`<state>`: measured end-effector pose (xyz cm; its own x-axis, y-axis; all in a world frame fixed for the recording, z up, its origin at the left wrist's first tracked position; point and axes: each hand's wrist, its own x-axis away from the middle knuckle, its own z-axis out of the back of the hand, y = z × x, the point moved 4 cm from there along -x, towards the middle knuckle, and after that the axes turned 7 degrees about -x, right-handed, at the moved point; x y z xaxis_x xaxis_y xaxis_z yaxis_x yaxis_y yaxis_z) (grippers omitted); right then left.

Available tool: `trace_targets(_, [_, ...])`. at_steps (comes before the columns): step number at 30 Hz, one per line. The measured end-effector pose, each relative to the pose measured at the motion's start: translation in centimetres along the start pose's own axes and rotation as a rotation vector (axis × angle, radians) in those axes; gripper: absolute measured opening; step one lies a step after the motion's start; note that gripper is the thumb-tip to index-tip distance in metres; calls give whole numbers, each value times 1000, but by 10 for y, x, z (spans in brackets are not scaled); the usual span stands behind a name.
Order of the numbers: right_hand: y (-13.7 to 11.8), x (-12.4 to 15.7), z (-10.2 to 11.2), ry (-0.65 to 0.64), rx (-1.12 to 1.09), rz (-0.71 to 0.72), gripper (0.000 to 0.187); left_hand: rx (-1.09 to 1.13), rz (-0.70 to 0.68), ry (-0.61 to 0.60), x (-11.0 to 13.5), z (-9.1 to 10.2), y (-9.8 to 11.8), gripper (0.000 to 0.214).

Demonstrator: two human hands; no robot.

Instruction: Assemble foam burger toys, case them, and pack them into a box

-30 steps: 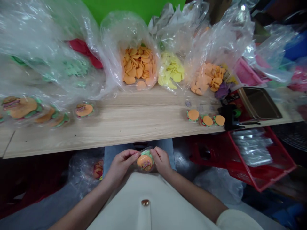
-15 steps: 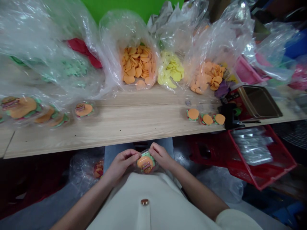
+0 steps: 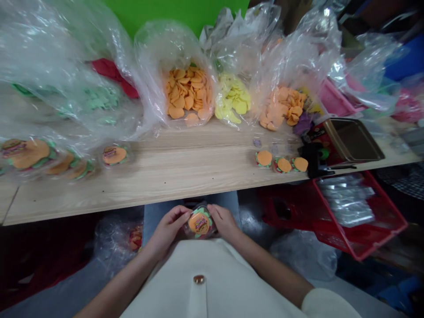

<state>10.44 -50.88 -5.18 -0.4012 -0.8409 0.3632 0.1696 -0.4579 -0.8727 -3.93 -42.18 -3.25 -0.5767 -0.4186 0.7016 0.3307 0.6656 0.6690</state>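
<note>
head view: burger packet (image 3: pixel 200 230) with blurred label (image 3: pixel 199 223)

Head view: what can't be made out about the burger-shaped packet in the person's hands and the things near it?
Head view:
Packet label: too small to read.
Packet underside: hidden by the left hand and right hand.
Green pieces: blurred by the clear bag over them.

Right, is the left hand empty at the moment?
No, the left hand grips the edge of a burger-shaped packet in clear plastic, with the right hand on its other side.
</note>
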Motion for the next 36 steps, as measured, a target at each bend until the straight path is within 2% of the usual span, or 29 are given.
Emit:
trace_targets(4, [-1, 10, -1, 156, 10, 21, 43, 46, -33, 72, 3, -1, 0, 20])
trace_targets(7, [-12, -4, 7, 139, -43, 74, 43, 22, -70, 76, 3, 0, 18, 19])
trace_targets(9, [-26, -20, 17, 74, -38, 122, 43, -9, -66, -15, 0, -2, 35, 22])
trace_targets(12, [-54, -45, 31, -77, 29, 219, 43, -89, -17, -224, -7, -8, 58, 39])
trace_targets(14, [-70, -58, 39, -124, 41, 240, 44, -159, -24, -266, -14, -12, 70, 45])
trace_targets(18, [-79, -67, 46, 66, -111, 222, 41, -117, -70, -139, -29, -18, 86, 40])
trace_targets(22, [-65, -50, 22, 140, -343, 178, 34, 82, -214, 41, -36, -26, 93, 38])
trace_targets(24, [-61, -40, 13, 252, -421, 198, 28, 138, -316, 77, -35, -34, 94, 37])
trace_targets(27, [-62, -34, 12, 420, -478, 247, 25, 199, -432, 137, -31, -46, 94, 34])
trace_targets(32, [-72, -36, 20, 426, -594, 298, 27, 246, -575, 214, -24, -60, 94, 30])
trace_targets(36, [-77, -34, 25, 385, -550, 329, 27, 243, -629, 283, -21, -62, 90, 29])
